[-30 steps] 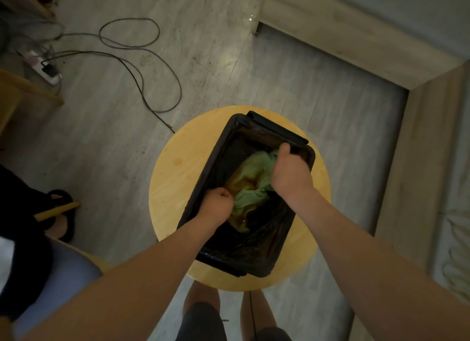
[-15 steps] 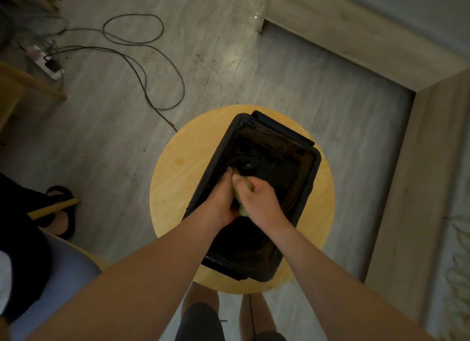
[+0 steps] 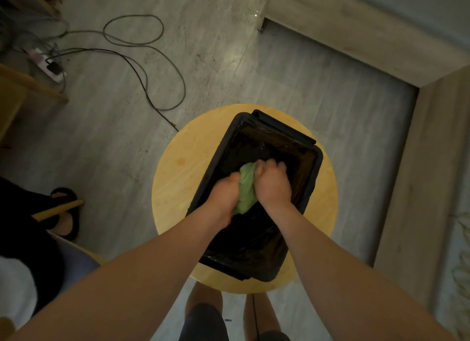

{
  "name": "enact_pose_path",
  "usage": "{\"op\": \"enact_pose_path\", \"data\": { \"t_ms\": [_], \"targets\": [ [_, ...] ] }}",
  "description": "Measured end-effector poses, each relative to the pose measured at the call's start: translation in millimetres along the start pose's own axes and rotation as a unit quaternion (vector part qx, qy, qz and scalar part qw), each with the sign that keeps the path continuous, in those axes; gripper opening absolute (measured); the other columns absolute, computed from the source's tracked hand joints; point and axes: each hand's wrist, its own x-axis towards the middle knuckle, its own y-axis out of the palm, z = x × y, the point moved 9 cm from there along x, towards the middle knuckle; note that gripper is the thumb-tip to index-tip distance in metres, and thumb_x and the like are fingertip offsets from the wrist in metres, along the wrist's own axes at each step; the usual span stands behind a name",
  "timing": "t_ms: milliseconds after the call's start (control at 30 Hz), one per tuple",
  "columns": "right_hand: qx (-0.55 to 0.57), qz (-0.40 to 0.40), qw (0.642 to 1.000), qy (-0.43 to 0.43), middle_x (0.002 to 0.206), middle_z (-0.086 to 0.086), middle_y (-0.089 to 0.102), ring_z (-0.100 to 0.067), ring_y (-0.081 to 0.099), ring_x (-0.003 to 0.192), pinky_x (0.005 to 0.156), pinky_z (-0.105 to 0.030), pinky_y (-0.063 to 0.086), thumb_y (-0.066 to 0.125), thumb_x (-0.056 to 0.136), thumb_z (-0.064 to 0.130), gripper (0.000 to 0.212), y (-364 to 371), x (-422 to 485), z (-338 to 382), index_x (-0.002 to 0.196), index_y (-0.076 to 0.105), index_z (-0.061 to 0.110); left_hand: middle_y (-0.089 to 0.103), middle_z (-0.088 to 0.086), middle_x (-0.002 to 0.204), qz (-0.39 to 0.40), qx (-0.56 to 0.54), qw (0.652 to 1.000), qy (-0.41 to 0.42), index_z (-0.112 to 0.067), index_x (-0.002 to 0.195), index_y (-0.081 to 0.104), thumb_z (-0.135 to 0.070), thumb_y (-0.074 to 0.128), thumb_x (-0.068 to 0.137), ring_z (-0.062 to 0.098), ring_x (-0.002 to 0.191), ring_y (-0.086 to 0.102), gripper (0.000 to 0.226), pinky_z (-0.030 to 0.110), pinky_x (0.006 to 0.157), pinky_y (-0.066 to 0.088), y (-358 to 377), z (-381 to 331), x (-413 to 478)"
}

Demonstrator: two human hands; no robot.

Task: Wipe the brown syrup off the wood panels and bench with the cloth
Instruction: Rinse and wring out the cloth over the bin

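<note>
A green cloth (image 3: 246, 185) is bunched into a tight roll between my two hands, over a black bin lined with a black bag (image 3: 311, 178). My left hand (image 3: 223, 195) grips the cloth's near end and my right hand (image 3: 273, 183) grips its far side, fingers curled round it. The bin stands on a round yellow wooden stool (image 3: 183, 178). Most of the cloth is hidden inside my fists.
Light wood panels (image 3: 356, 35) frame the floor at the back and the right (image 3: 417, 188). Cables (image 3: 142, 68) and a power strip (image 3: 48, 63) lie on the floor at the left. Another person's sandalled foot (image 3: 66, 213) is at the left. My own legs (image 3: 203, 310) stand below the stool.
A second ago the cloth hung spread open between my hands, showing brown stains. My hands then came together and squeezed it into a roll over the bin.
</note>
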Motion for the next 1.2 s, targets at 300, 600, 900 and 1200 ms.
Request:
{"op": "enact_pose_path", "data": {
  "t_ms": [300,600,900,1200],
  "targets": [
    [0.113,0.206,0.972,0.031,0.113,-0.012,0.066,-0.029,0.063,0.1,0.091,-0.042,0.052,0.029,0.111,0.04,0.042,50.4,-41.9,9.9,0.119,0.063,0.016,0.074,0.013,0.11,0.054,-0.154,0.981,-0.109,-0.017,0.116,0.073,-0.058,0.051,0.101,0.03,0.106,0.067,0.049,0.045,0.085,0.053,13.5,15.8,-8.2],
    [0.141,0.037,0.979,-0.139,0.068,0.001,0.056,-0.016,0.056,0.065,0.059,-0.037,0.044,0.038,0.098,0.034,0.04,-0.7,-72.6,42.8,0.064,0.051,0.017,0.056,0.005,0.049,0.053,-0.095,0.992,-0.061,-0.009,0.056,0.057,-0.006,0.041,0.104,0.016,0.042,0.061,0.051,0.021,0.044,0.049,5.7,6.4,-2.8],
    [-0.053,0.007,0.999,0.004,0.133,-0.023,0.047,-0.042,0.046,0.124,0.099,-0.047,0.043,0.033,0.111,0.035,0.045,7.7,-10.3,1.0,0.129,0.057,0.003,0.069,0.011,0.121,0.035,-0.042,0.998,-0.028,-0.02,0.128,0.063,-0.028,0.042,0.108,0.031,0.112,0.064,0.03,0.055,0.095,0.055,6.2,2.7,-11.4],
    [0.129,0.199,0.971,-0.004,0.094,-0.002,0.069,-0.018,0.065,0.087,0.081,-0.036,0.053,0.037,0.11,0.038,0.038,41.8,-51.0,18.7,0.101,0.068,0.019,0.075,0.014,0.112,0.023,-0.18,0.979,-0.089,-0.012,0.125,0.07,-0.052,0.047,0.105,0.029,0.106,0.069,0.05,0.039,0.087,0.056,9.1,14.8,-4.7]
  ]
}}
